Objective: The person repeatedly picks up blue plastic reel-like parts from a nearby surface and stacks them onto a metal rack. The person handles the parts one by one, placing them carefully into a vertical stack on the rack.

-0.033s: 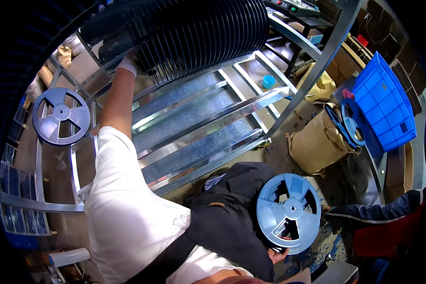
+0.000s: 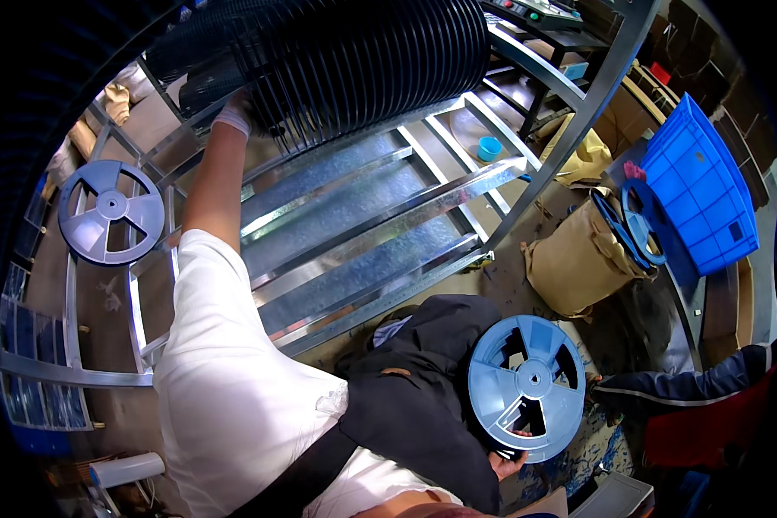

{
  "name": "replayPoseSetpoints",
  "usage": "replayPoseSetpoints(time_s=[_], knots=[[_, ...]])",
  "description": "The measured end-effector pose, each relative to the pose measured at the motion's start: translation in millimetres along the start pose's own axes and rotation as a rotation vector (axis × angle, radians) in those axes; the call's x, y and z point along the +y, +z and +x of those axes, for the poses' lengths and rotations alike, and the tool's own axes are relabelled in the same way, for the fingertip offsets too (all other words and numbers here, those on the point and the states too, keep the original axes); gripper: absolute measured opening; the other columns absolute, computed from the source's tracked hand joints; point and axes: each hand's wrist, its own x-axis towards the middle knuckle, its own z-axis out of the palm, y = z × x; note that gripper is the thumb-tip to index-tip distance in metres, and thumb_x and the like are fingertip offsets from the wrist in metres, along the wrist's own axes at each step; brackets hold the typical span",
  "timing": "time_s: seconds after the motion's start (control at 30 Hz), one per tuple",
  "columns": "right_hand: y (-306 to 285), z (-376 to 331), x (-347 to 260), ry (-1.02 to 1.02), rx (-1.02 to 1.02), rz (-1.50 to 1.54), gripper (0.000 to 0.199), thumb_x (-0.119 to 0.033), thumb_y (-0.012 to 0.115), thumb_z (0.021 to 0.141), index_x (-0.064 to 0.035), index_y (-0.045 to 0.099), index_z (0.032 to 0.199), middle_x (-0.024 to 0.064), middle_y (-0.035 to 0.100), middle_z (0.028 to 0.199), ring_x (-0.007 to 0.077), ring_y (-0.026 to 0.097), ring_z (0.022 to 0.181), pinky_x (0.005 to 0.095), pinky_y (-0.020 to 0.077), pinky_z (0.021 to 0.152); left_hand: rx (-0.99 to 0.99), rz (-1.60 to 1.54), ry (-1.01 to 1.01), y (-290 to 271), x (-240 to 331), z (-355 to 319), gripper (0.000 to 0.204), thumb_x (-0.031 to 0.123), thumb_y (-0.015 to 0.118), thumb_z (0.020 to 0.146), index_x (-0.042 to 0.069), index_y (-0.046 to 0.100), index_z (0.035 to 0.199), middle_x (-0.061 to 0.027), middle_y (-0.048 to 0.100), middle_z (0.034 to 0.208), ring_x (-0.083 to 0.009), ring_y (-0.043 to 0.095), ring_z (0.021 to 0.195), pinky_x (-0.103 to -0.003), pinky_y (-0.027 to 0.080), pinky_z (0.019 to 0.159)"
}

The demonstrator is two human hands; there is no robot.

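Observation:
My left arm stretches up to a long row of black reels (image 2: 363, 73) lying on a metal rack (image 2: 354, 233). At the row's left end is my left hand (image 2: 235, 110), in a pale glove; its fingers are lost in shadow among the reels. At lower right my right hand (image 2: 509, 464) grips the lower rim of a light-blue plastic reel (image 2: 540, 341). Other reel rims show behind it, so it seems to be a stack. The stack is beside my dark apron (image 2: 406, 380), its face turned up.
A grey-blue reel (image 2: 112, 204) rests on the rack's left side. To the right stand a brown paper sack (image 2: 570, 259) with blue reels at its top and a tilted blue crate (image 2: 699, 186). Another person's dark sleeve (image 2: 691, 390) reaches in from the right. A small blue cup (image 2: 489, 148) sits beyond the rack.

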Motion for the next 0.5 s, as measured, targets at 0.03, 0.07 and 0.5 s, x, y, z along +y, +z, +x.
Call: replayPoseSetpoints(time_s=[0.03, 0.07, 0.5], knots=[[-0.2, -1.2, -0.4, 0.005, -0.01, 0.01, 0.04, -0.021, 0.053, 0.088, -0.0005, 0.049, 0.121, 0.0122, 0.059, 0.109, 0.0243, 0.055, 0.104, 0.0409, 0.0418, 0.097, -0.004, 0.006, 0.003, -0.4, 0.6, 0.3, 0.043, 0.041, 0.044, 0.093, 0.01, 0.055, 0.122, -0.0074, 0.057, 0.122, -0.023, 0.058, 0.104, -0.043, 0.047, 0.091], [-1.0, -1.1, -0.7, 0.02, -0.059, 0.023, 0.04, -0.021, 0.054, 0.088, -0.0005, 0.049, 0.122, 0.0119, 0.059, 0.11, 0.0241, 0.055, 0.105, 0.0409, 0.0411, 0.098, -0.011, 0.007, 0.007, 0.3, 1.9, 0.8, 0.043, 0.04, 0.045, 0.093, 0.01, 0.055, 0.122, -0.0075, 0.058, 0.122, -0.023, 0.058, 0.103, -0.043, 0.047, 0.09], [2.5, -4.4, 2.0, 0.032, -0.116, 0.106, 0.038, -0.018, 0.05, 0.091, -0.0002, 0.047, 0.124, 0.0121, 0.059, 0.112, 0.0225, 0.056, 0.107, 0.0404, 0.0398, 0.1, -0.053, 0.035, 0.079, -11.5, 24.4, -13.0, 0.037, 0.031, 0.05, 0.09, 0.009, 0.056, 0.12, -0.0081, 0.06, 0.116, -0.022, 0.06, 0.099, -0.04, 0.049, 0.088]])
